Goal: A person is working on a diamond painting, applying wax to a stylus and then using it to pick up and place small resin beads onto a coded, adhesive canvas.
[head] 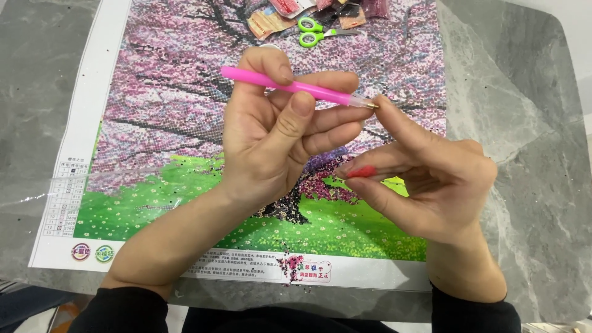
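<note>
My left hand [271, 132] grips a pink pen-shaped tool [296, 86] with a clear end and a metal tip, held level above the canvas. My right hand [425, 179] touches that metal tip with its index finger, and a small red lump [364, 171] sits pinched between its thumb and middle finger. Beneath both hands lies a bead-picture canvas [160, 111] showing a pink blossoming tree over green grass, with a dark patch of beads [308, 185] at the trunk.
Green-handled scissors [311, 32] and several small bead packets [271, 21] lie at the canvas's far edge. A clear film [493, 86] is folded back at the right, over a grey marble tabletop [37, 74]. A colour key chart [65, 197] runs down the canvas's left margin.
</note>
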